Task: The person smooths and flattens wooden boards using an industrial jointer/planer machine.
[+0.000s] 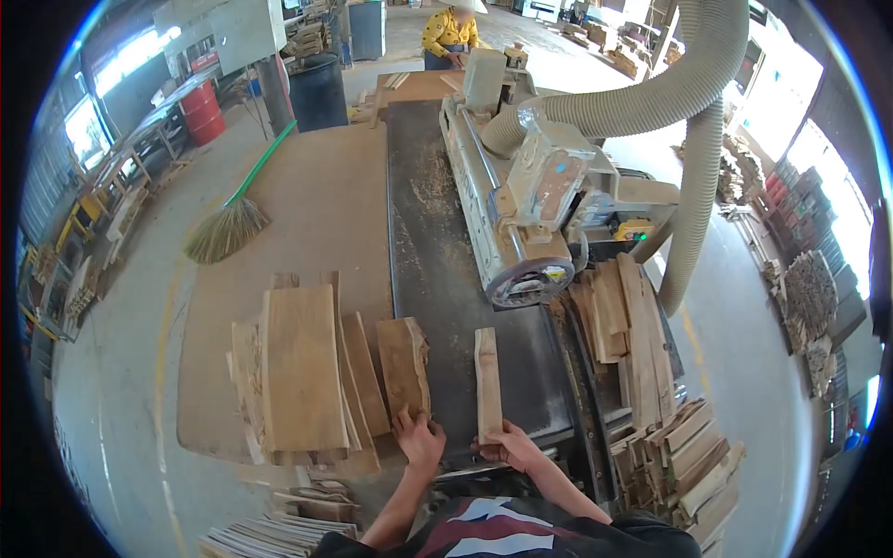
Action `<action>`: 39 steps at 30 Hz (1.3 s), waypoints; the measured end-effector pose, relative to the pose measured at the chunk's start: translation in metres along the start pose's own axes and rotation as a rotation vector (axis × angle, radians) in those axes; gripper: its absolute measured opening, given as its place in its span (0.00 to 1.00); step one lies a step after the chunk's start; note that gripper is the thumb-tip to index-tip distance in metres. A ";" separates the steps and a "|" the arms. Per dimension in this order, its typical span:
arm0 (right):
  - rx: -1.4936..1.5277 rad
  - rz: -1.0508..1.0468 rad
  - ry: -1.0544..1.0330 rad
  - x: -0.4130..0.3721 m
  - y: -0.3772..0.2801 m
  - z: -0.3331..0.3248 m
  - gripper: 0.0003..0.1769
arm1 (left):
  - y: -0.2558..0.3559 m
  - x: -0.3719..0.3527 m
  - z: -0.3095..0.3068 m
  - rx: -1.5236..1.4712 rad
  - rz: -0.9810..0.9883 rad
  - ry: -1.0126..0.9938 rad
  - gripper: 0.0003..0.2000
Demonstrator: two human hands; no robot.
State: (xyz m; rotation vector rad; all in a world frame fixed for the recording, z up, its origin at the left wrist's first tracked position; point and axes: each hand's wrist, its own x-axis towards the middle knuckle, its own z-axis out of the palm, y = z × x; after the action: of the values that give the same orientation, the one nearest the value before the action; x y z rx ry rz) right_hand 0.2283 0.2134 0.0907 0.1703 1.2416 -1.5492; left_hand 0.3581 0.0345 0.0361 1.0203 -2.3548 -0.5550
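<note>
My left hand (420, 440) is at the near end of a short wooden board (402, 361) with a rough bark edge, its fingers closed on that end. The board lies at the left edge of the machine's dark bed (446, 344). My right hand (508, 445) grips the near end of a narrow, pale wooden strip (487, 377), thumb on top. The strip lies on the bed, pointing away from me towards the woodworking machine (530, 205). Left of my left hand, a stack of wider boards (303, 367) rests on a brown side table (316, 205).
A broom (231, 228) with a green handle lies on the side table. More boards (628, 325) lie right of the bed, above stacked offcuts (693, 465). A thick ribbed hose (651, 107) curves over the machine. Beyond the far end stands a person in yellow (449, 35).
</note>
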 end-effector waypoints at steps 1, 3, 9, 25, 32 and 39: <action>-0.134 0.065 0.036 -0.005 -0.002 0.004 0.24 | 0.004 0.000 -0.004 -0.044 0.029 0.000 0.20; -0.296 0.040 0.078 -0.006 -0.002 0.005 0.23 | 0.014 0.001 -0.004 -0.298 -0.021 -0.121 0.22; -1.260 -0.436 0.071 0.000 -0.014 0.001 0.33 | 0.061 0.000 0.045 -1.351 -0.684 -0.721 0.34; -1.018 -0.473 0.077 0.028 0.014 -0.127 0.27 | 0.161 -0.003 0.109 -0.618 -0.525 -0.403 0.25; -0.044 0.184 0.282 -0.003 -0.028 -0.136 0.17 | 0.172 0.009 0.142 -0.300 0.067 -0.501 0.15; -0.332 0.033 0.557 0.012 -0.029 -0.137 0.31 | 0.186 0.006 0.191 -0.387 0.142 -0.262 0.14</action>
State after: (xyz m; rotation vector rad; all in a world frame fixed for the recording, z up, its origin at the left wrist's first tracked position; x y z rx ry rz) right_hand 0.1352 0.3062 0.0398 0.4218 1.9014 -1.2809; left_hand 0.1396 0.1791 -0.0107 0.6313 -2.3817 -1.0925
